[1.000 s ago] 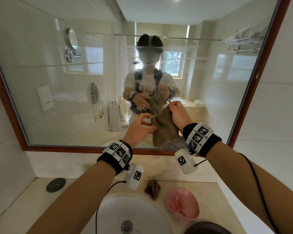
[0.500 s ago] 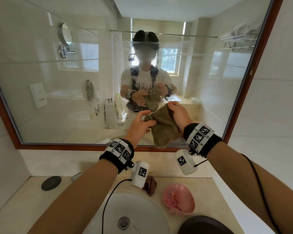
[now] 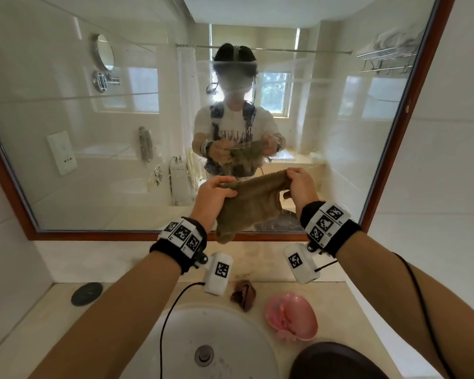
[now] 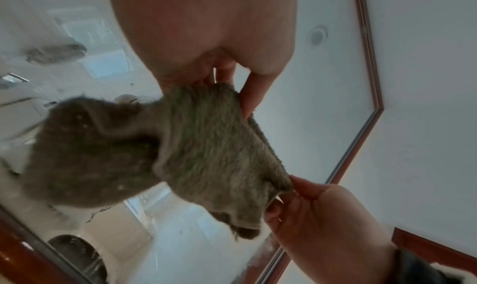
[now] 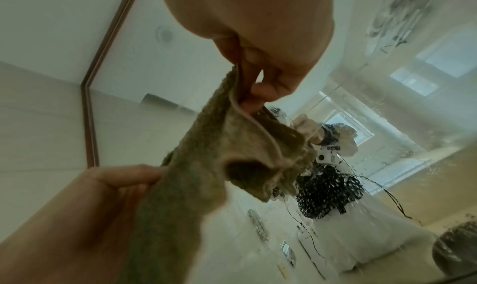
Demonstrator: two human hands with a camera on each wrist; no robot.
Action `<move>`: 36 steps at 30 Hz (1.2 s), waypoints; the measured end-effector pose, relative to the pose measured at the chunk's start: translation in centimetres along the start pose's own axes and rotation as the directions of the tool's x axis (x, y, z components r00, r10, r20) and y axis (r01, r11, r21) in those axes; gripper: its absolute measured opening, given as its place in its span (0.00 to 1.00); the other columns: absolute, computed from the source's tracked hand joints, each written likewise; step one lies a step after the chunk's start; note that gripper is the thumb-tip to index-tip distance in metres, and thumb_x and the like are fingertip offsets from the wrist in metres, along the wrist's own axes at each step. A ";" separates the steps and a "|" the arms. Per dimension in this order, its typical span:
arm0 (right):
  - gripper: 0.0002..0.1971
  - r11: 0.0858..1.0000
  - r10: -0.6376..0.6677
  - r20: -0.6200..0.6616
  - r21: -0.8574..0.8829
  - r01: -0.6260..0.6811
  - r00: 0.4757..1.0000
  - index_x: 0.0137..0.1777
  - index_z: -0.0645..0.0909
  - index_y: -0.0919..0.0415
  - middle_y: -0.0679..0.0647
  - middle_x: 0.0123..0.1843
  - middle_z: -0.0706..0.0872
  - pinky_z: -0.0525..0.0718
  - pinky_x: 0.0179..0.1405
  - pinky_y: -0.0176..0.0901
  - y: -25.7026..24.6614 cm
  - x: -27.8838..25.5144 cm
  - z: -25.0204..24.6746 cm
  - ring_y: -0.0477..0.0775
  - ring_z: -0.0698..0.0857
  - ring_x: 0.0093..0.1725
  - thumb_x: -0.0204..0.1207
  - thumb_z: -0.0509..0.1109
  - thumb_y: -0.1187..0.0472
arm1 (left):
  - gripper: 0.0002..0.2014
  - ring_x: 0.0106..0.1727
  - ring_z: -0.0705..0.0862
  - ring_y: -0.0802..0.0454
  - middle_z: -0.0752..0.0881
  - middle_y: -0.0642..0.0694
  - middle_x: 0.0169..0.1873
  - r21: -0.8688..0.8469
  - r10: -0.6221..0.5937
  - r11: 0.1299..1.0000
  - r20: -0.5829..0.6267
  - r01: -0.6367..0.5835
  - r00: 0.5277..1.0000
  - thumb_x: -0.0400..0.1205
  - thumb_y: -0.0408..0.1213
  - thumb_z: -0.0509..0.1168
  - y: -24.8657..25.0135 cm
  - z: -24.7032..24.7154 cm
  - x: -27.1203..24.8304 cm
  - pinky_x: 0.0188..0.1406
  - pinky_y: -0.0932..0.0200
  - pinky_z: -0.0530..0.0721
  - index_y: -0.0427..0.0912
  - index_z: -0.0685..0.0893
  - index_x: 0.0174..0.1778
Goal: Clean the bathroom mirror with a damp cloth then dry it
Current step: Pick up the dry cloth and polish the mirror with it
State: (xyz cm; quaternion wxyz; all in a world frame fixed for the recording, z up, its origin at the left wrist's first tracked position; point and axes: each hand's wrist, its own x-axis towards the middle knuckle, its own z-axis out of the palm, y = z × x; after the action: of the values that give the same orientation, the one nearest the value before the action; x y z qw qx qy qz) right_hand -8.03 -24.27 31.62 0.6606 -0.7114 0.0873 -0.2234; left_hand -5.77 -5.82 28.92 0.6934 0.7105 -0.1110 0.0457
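Note:
An olive-brown cloth point(image 3: 251, 205) hangs stretched between both hands, just in front of the lower middle of the wood-framed mirror point(image 3: 93, 132). My left hand point(image 3: 216, 191) pinches its left top corner. My right hand point(image 3: 298, 184) pinches the right top corner. The left wrist view shows the cloth point(image 4: 206, 149) under my left hand point(image 4: 242, 96), with my right hand point(image 4: 304, 206) at its far corner. From the right wrist, the cloth point(image 5: 206, 155) hangs from my right hand point(image 5: 258, 90) while my left hand point(image 5: 123, 182) grips its lower side. Water drops speckle the glass point(image 5: 413, 145).
Below the mirror runs a beige counter point(image 3: 39, 310) with a white basin point(image 3: 216, 346), a pink soap dish point(image 3: 292, 318), a small brown crumpled item point(image 3: 243, 294), a dark round plug point(image 3: 86, 294) and a dark bowl point(image 3: 337, 362). White tiled wall point(image 3: 435, 173) stands at the right.
My left hand has taken hold of the cloth's left corner, and the hands have drawn apart, spreading the cloth wide. The camera view has tilted down slightly.

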 end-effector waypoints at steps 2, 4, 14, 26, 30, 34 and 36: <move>0.11 0.998 0.020 -0.021 0.061 -0.018 1.000 0.62 0.75 0.64 0.54 0.48 0.78 0.79 0.40 0.42 0.0 0.3 -0.3 0.52 0.78 0.48 0.86 0.53 0.64 | 0.12 0.58 0.82 0.46 0.87 0.45 0.54 0.026 -0.013 1.000 -0.005 0.013 1.000 0.79 0.27 0.69 -0.4 -0.6 0.0 0.57 0.50 0.82 0.47 0.88 0.54; 0.10 0.993 0.043 -0.019 0.108 -0.040 0.999 0.59 0.76 0.64 0.56 0.49 0.79 0.81 0.47 0.45 0.0 0.5 -0.5 0.55 0.78 0.53 0.86 0.54 0.65 | 0.14 0.58 0.82 0.48 0.86 0.47 0.53 0.077 -0.026 0.997 -0.005 0.027 1.000 0.80 0.28 0.69 -0.7 -1.2 0.1 0.57 0.52 0.81 0.48 0.88 0.57; 0.12 1.000 0.016 0.017 -0.005 -0.016 1.000 0.63 0.74 0.58 0.49 0.49 0.79 0.76 0.56 0.48 -0.7 0.3 -0.1 0.50 0.79 0.52 0.86 0.54 0.56 | 0.08 0.53 0.86 0.44 0.89 0.44 0.47 0.370 -0.025 0.929 0.080 -0.007 0.996 0.80 0.37 0.73 -1.9 -2.2 0.0 0.60 0.50 0.84 0.40 0.90 0.52; 0.14 0.985 -0.137 0.111 -0.088 0.147 0.984 0.63 0.73 0.58 0.49 0.47 0.80 0.79 0.54 0.45 -2.7 0.0 1.3 0.45 0.79 0.47 0.88 0.53 0.51 | 0.24 0.57 0.84 0.49 0.88 0.45 0.57 0.109 -0.087 0.992 0.267 0.059 0.960 0.80 0.30 0.70 0.4 -0.2 -0.9 0.53 0.53 0.78 0.49 0.73 0.70; 0.12 0.983 -0.166 0.123 -0.053 0.173 0.978 0.58 0.74 0.56 0.51 0.46 0.80 0.79 0.50 0.44 -3.3 -0.3 1.3 0.46 0.79 0.45 0.88 0.53 0.51 | 0.27 0.55 0.88 0.52 0.90 0.42 0.58 0.038 -0.056 0.998 0.343 0.046 0.938 0.79 0.30 0.72 0.7 0.8 -1.2 0.47 0.61 0.82 0.50 0.75 0.73; 0.12 0.972 -0.196 0.105 -0.109 0.207 0.975 0.58 0.74 0.55 0.51 0.47 0.80 0.79 0.57 0.49 -3.5 0.0 0.5 0.48 0.80 0.48 0.88 0.53 0.50 | 0.20 0.54 0.88 0.53 0.90 0.45 0.56 0.050 -0.027 0.999 0.336 0.010 0.942 0.79 0.27 0.71 0.9 1.5 -1.2 0.54 0.59 0.81 0.45 0.82 0.66; 0.13 0.963 -0.210 0.073 -0.157 0.219 0.975 0.60 0.73 0.55 0.50 0.48 0.81 0.79 0.58 0.49 -3.5 0.3 0.0 0.50 0.81 0.51 0.87 0.52 0.49 | 0.22 0.55 0.88 0.52 0.90 0.44 0.55 0.063 -0.037 0.998 0.332 0.017 0.943 0.79 0.27 0.72 0.9 1.5 -1.1 0.53 0.60 0.81 0.43 0.80 0.68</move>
State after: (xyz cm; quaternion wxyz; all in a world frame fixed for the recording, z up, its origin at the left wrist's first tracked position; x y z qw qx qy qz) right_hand -8.41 -24.02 35.13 0.5741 -0.7745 0.0093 -0.2655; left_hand -7.23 -7.25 29.53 0.6439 0.7297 -0.2154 -0.0810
